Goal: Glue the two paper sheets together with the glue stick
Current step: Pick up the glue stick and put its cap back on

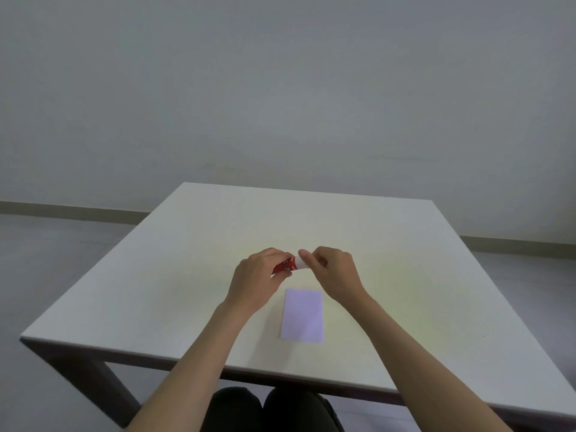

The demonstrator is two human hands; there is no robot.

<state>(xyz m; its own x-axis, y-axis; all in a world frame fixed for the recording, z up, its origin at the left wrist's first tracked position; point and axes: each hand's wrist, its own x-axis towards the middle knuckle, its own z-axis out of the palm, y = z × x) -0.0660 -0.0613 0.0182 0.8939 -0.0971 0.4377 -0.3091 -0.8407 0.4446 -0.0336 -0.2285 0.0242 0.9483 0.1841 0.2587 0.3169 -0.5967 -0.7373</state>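
A red glue stick (285, 265) with a white cap (300, 262) is held just above the middle of the table. My left hand (258, 275) grips its red body. My right hand (333, 269) pinches the white cap end. A light purple paper sheet (302, 315) lies flat on the table just below and between my hands, nearer to me. It looks like a single rectangle; I cannot tell whether a second sheet lies under it.
The square white table (156, 275) has its near edge close to my knees (274, 410). A plain grey wall and floor lie beyond the far edge.
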